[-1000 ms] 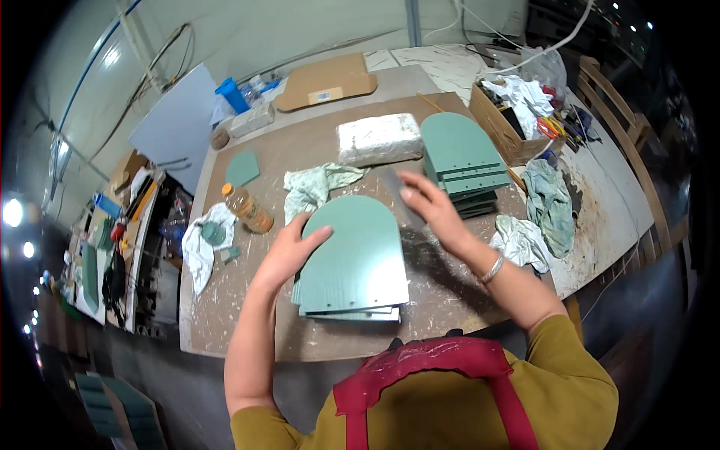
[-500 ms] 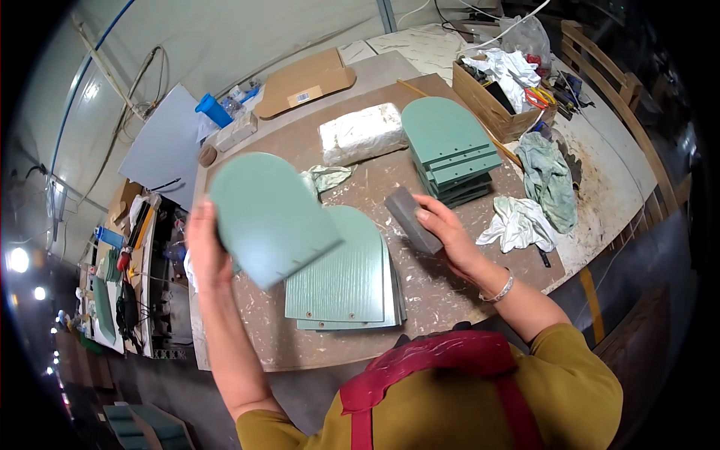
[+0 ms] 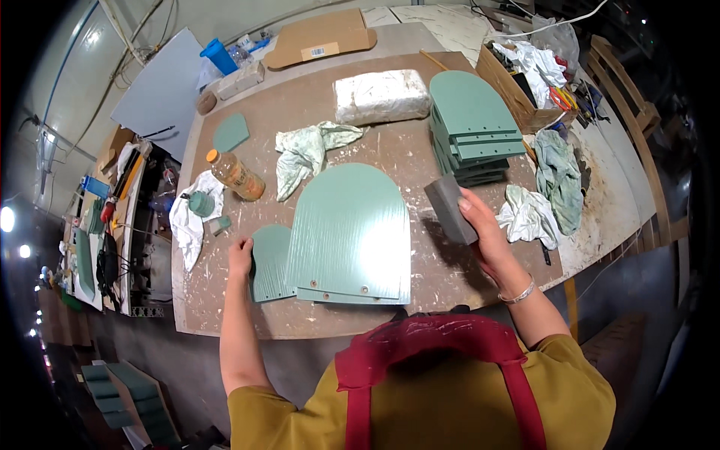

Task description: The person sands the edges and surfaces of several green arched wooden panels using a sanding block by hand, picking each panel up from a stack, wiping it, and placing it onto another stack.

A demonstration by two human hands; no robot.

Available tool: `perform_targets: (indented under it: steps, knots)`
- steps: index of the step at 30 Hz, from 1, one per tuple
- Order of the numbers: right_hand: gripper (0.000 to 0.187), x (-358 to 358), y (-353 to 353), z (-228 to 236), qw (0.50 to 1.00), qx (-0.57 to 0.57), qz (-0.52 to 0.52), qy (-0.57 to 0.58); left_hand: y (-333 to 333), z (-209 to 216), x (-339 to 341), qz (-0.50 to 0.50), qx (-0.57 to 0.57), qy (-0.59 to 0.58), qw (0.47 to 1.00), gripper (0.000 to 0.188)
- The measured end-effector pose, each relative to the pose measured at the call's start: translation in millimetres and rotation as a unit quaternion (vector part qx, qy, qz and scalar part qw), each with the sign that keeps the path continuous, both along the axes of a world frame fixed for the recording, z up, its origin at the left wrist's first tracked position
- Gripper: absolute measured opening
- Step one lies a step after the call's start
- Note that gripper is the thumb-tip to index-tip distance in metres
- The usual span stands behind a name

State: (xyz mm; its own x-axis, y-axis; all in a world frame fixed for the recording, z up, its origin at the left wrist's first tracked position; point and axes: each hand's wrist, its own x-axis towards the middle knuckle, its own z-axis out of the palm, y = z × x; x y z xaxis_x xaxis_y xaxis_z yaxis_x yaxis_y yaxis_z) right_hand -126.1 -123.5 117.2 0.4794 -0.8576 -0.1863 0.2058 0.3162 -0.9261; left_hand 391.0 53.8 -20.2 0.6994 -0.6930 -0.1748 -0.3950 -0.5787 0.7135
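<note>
My left hand point(image 3: 240, 259) is down at the table, its fingers closed at the left edge of a small green arched panel point(image 3: 270, 262) with a ridged face. That panel's right side is hidden by a larger, glossy green arched panel point(image 3: 341, 232), which lies over at least one other and has holes along its straight near edge. My right hand point(image 3: 486, 232) grips a grey rectangular sanding block point(image 3: 451, 210), held above the table to the right of the panels. Beyond it stands a stack of green arched panels point(image 3: 472, 105) with small holes along their near edges.
Left of the panels are an orange-capped bottle point(image 3: 236, 176), a small green jar point(image 3: 201, 203) on a white cloth point(image 3: 186, 232), and a small green piece point(image 3: 231, 133). A white wrapped bundle point(image 3: 381, 96) and rags point(image 3: 311, 154) lie farther back. A cluttered cardboard box point(image 3: 517, 90) stands at right.
The panel raised in my left hand is no longer in the air; that hand has lowered to the tabletop. My right hand still holds the sanding block. The whole view has shifted.
</note>
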Motion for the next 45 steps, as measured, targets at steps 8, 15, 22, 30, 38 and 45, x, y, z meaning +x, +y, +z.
perform_targets:
  steps: [8,15,22,30,38,45]
  knots:
    - [0.060,-1,21,15,0.824,-0.547,-0.027,0.144,-94,198,-191,-0.288,-0.216,-0.090,0.928,0.051]
    - [0.063,28,-31,18,0.767,-0.605,0.044,0.211,-106,217,-233,-0.388,-0.084,-0.142,0.907,0.047]
    - [0.059,16,35,48,0.700,-0.679,0.159,0.155,-105,206,-228,-0.381,-0.120,-0.183,0.898,0.044]
    - [0.056,31,-26,47,0.776,-0.584,0.020,0.238,-100,203,-224,-0.376,-0.121,-0.196,0.898,0.042]
    - [0.052,19,-52,60,0.843,-0.462,0.061,0.267,-90,225,-248,-0.346,-0.136,-0.396,0.839,0.049]
    - [0.056,45,-29,93,0.754,-0.538,0.180,0.330,-26,226,-300,-0.525,-0.088,-0.347,0.772,0.071]
